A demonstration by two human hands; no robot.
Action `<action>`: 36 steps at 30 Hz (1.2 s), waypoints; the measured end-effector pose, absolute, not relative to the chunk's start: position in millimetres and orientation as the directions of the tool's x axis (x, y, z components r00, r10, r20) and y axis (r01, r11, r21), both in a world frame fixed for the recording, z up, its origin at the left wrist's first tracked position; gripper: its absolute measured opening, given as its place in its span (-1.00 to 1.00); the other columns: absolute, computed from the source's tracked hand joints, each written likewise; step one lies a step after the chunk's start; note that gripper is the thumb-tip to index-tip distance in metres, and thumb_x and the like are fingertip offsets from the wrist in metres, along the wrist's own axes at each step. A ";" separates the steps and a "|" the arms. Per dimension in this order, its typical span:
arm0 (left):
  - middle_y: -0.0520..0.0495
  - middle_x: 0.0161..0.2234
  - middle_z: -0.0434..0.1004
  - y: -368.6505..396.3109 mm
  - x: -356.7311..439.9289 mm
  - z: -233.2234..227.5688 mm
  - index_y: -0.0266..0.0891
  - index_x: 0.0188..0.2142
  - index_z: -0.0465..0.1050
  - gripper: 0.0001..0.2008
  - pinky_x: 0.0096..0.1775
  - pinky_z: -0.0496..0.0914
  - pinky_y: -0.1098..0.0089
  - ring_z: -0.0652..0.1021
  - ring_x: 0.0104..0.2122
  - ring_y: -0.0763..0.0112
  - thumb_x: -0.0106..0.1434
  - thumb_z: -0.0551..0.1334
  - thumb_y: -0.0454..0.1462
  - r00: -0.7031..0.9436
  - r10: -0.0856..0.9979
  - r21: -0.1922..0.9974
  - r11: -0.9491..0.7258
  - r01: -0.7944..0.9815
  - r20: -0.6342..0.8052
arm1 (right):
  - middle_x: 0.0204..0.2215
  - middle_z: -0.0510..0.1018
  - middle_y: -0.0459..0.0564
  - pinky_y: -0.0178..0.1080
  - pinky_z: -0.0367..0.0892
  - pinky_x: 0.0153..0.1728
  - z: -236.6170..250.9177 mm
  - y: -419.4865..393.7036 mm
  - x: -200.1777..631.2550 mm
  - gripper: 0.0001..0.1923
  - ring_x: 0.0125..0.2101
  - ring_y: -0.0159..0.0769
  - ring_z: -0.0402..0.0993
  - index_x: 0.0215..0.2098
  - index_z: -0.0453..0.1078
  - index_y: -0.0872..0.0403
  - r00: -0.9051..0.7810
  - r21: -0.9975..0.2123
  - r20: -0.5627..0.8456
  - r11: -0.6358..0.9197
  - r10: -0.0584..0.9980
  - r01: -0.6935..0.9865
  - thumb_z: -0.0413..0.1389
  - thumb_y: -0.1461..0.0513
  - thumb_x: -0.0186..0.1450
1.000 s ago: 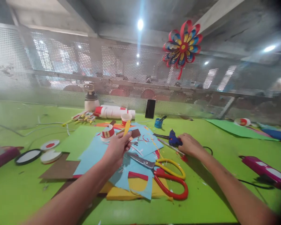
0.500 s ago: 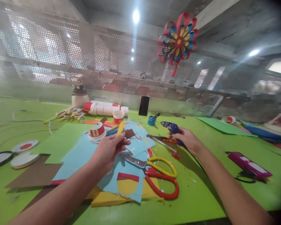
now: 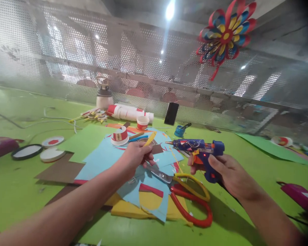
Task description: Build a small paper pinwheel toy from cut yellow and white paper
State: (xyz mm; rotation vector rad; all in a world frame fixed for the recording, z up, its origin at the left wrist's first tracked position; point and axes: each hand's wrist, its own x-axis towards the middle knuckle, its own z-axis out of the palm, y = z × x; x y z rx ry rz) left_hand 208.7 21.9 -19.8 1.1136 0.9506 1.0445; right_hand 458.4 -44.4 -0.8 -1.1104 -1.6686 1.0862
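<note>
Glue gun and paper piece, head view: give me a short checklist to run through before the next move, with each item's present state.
1. Right hand grips the glue gun by its handle: ok.
2. Nozzle points toward the paper piece: ok, but a gap remains.
3. Left hand pinches the paper piece, lifted off the table: ok.
4. Gun switched on: a small red light shows on the handle; hot enough, cannot tell.
5. Left fingers sit close to where glue would land: not ok.
6. Scissors lie open right below both hands: not ok.
</note>
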 end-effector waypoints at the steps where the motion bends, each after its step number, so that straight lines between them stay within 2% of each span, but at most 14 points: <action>1: -0.03 -0.69 0.39 21.4 209.4 -19.1 -0.30 -0.63 0.32 -0.75 -0.73 0.08 0.54 0.40 -0.72 0.52 0.15 0.19 -0.30 0.252 0.965 0.982 0.117 -0.146 -0.077 | -0.31 0.57 0.08 -0.20 0.38 -0.28 0.4 -46.1 458.9 -0.66 -0.26 -0.17 0.50 -0.16 0.46 0.08 -0.280 -0.929 0.172 0.251 0.944 0.274 -0.02 0.04 0.33; 5: 0.01 -0.76 0.33 17.5 211.9 -15.2 -0.28 -0.69 0.31 -0.70 -0.75 -0.04 0.53 0.29 -0.81 0.59 0.15 0.18 -0.30 0.288 0.952 0.986 0.138 -0.089 -0.107 | -0.37 0.57 0.05 -0.22 0.37 -0.29 5.5 -49.8 456.8 -0.66 -0.32 -0.22 0.49 -0.22 0.45 0.09 -0.309 -0.844 0.175 0.304 0.935 0.441 -0.02 0.03 0.33; 10: 0.02 -0.80 0.29 15.5 214.0 -14.9 -0.26 -0.71 0.31 -0.67 -0.74 -0.04 0.53 0.23 -0.83 0.60 0.17 0.16 -0.30 0.301 0.952 0.997 0.070 -0.028 -0.058 | -0.41 0.56 0.03 -0.28 0.33 -0.39 8.2 -50.7 452.4 -0.64 -0.40 -0.29 0.44 -0.32 0.43 0.09 -0.303 -0.760 0.208 0.348 0.930 0.549 -0.02 0.00 0.32; 16: -0.02 -0.70 0.36 17.6 214.6 -21.8 -0.26 -0.66 0.34 -0.72 -0.75 0.05 0.52 0.34 -0.77 0.52 0.16 0.17 -0.24 0.353 0.935 1.000 -0.017 -0.014 0.021 | -0.43 0.53 0.02 -0.29 0.30 -0.42 6.9 -52.5 454.0 -0.62 -0.39 -0.29 0.42 -0.33 0.40 0.09 -0.333 -0.747 0.172 0.344 0.927 0.569 -0.07 -0.01 0.34; 26: 0.03 -0.72 0.32 14.5 213.9 -16.5 -0.31 -0.51 0.44 -0.82 -0.75 0.15 0.53 0.37 -0.76 0.50 0.14 0.18 -0.26 0.388 0.922 0.997 0.036 -0.068 -0.006 | -0.45 0.49 0.01 -0.29 0.33 -0.38 8.4 -52.0 450.0 -0.66 -0.41 -0.32 0.43 -0.34 0.39 0.11 -0.353 -0.796 0.152 0.326 0.923 0.510 -0.05 0.03 0.34; 32: -0.07 -0.62 0.41 14.9 212.5 -16.3 -0.30 -0.58 0.37 -0.80 -0.67 0.30 0.47 0.48 -0.65 0.38 0.09 0.23 -0.23 0.416 0.909 0.990 0.053 -0.134 0.008 | -0.47 0.46 0.00 -0.31 0.30 -0.41 9.0 -52.9 448.8 -0.65 -0.44 -0.34 0.40 -0.37 0.36 0.11 -0.379 -0.809 0.141 0.327 0.915 0.488 -0.06 0.03 0.35; 36: -0.09 -0.59 0.44 14.6 212.4 -15.3 -0.31 -0.58 0.36 -0.82 -0.58 0.39 0.42 0.49 -0.62 0.40 0.09 0.22 -0.26 0.426 0.904 0.986 0.057 -0.160 0.017 | -0.47 0.47 -0.01 -0.33 0.28 -0.43 9.3 -55.3 450.3 -0.66 -0.46 -0.38 0.37 -0.37 0.36 0.10 -0.381 -0.808 0.128 0.319 0.916 0.495 -0.06 0.04 0.35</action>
